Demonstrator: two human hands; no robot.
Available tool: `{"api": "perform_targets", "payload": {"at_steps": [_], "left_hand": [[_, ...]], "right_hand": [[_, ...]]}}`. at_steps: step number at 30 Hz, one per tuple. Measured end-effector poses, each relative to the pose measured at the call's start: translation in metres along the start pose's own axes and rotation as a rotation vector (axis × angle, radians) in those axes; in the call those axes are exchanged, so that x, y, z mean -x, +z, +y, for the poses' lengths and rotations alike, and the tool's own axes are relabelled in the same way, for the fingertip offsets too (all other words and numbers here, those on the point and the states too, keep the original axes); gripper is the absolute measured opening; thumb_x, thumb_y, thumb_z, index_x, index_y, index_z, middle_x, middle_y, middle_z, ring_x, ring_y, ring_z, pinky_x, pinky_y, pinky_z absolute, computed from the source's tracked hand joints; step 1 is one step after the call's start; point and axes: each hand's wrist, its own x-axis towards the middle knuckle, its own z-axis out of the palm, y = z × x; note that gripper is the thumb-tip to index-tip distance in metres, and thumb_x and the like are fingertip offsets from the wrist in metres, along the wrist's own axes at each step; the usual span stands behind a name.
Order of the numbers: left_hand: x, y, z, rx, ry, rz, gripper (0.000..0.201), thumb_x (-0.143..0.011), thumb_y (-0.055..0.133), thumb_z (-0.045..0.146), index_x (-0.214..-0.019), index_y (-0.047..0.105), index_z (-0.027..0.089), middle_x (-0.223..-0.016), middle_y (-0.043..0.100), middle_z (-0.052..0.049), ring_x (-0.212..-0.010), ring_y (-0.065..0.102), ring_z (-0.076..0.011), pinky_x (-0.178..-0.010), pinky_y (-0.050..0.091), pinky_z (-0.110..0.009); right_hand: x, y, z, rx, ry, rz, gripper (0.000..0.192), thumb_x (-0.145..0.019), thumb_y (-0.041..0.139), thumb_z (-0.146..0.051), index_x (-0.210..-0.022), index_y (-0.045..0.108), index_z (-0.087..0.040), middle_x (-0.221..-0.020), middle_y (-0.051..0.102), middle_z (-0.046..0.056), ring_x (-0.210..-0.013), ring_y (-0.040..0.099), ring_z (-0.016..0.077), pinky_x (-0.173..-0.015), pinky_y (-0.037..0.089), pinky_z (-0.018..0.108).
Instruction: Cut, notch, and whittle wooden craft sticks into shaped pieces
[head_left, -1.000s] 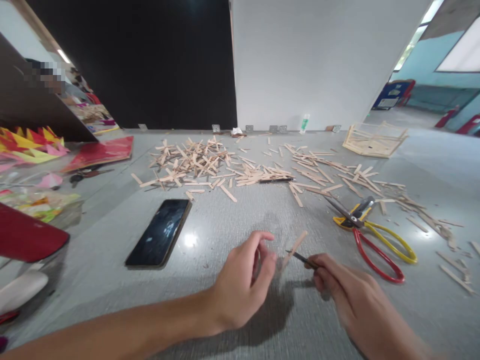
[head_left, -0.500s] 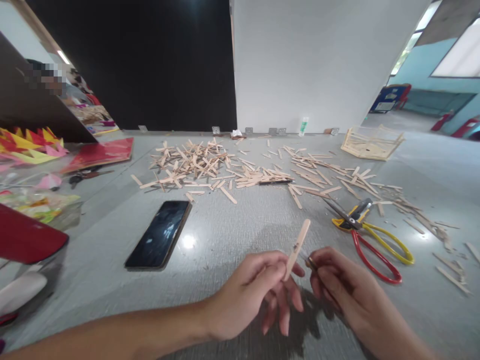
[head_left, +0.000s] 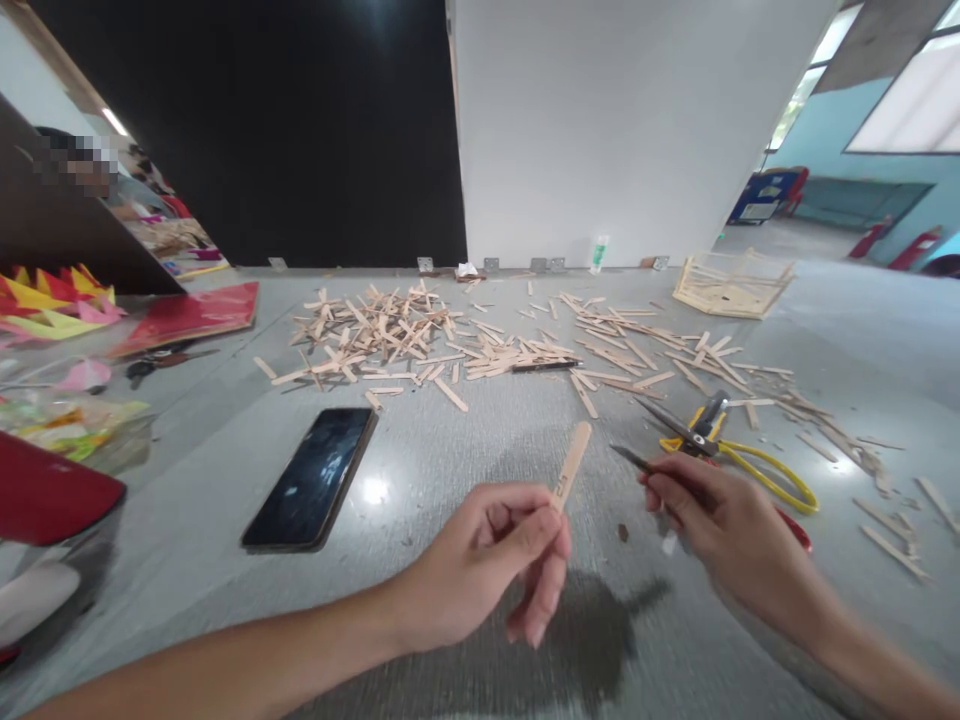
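Observation:
My left hand pinches a wooden craft stick between thumb and fingers, its rounded end pointing up and away. Small dark marks or cuts show on the stick just above the thumb. My right hand grips a thin dark pointed blade, apart from the stick, with its tip toward the left; any handle is hidden in the fingers. Partly behind that hand lie scissors with one red and one yellow handle. They rest across a yellow and grey tool.
Loose craft sticks lie heaped across the table. A phone is at left. At the back stand a frame built of sticks and a small tube. Coloured paper and a red board lie far left, near a person behind a panel.
My right hand has moved right and away from the stick, and the blade now shows. My left hand has shifted slightly left with the stick, its fingers curling closer. The view turned slightly.

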Motion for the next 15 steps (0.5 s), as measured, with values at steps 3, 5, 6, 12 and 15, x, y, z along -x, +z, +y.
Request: {"api": "perform_targets", "payload": {"at_steps": [3,5,6,12,15], "left_hand": [[0.002,-0.002,-0.004,-0.176,0.026,0.154,0.039,-0.108,0.052,0.050,-0.089,0.059,0.018,-0.058,0.053,0.005,-0.043,0.044,-0.0069,-0.044,0.035,-0.018],[0.001,-0.001,-0.007,-0.297,0.042,0.220,0.036,-0.109,0.051,0.044,-0.089,0.062,0.016,-0.057,0.051,0.006,-0.046,0.042,-0.0072,-0.047,0.033,-0.020],[0.000,-0.001,-0.009,-0.355,0.052,0.245,0.037,-0.110,0.051,0.042,-0.085,0.062,0.016,-0.056,0.049,0.007,-0.048,0.042,-0.0076,-0.049,0.033,-0.020],[-0.002,-0.002,-0.013,-0.633,0.104,0.285,0.042,-0.108,0.053,0.036,-0.070,0.052,0.018,-0.058,0.032,0.009,-0.055,0.027,-0.0086,-0.054,0.022,-0.025],[-0.002,-0.003,-0.014,-0.710,0.115,0.274,0.041,-0.109,0.051,0.035,-0.071,0.053,0.018,-0.058,0.033,0.009,-0.055,0.029,-0.0086,-0.055,0.023,-0.025]], "right_hand": [[0.014,0.005,-0.011,-0.156,0.112,-0.041,0.033,-0.105,0.055,-0.050,-0.116,0.064,-0.021,-0.070,0.069,-0.002,-0.046,0.053,0.0119,-0.045,0.044,0.024],[0.028,0.013,-0.019,-0.219,0.142,-0.092,0.043,-0.104,0.055,-0.053,-0.133,0.060,-0.021,-0.058,0.062,-0.006,-0.040,0.045,0.0108,-0.040,0.040,0.022],[0.034,0.016,-0.022,-0.225,0.137,-0.107,0.046,-0.104,0.055,-0.053,-0.137,0.061,-0.021,-0.054,0.059,-0.007,-0.040,0.044,0.0108,-0.041,0.040,0.021],[0.047,0.030,-0.025,-0.273,0.178,-0.237,0.048,-0.105,0.052,-0.049,-0.139,0.072,-0.022,-0.053,0.052,-0.006,-0.045,0.038,0.0098,-0.043,0.035,0.021],[0.044,0.030,-0.028,-0.312,0.223,-0.237,0.049,-0.104,0.053,-0.049,-0.141,0.071,-0.022,-0.053,0.050,-0.006,-0.045,0.034,0.0095,-0.041,0.030,0.021]]}}
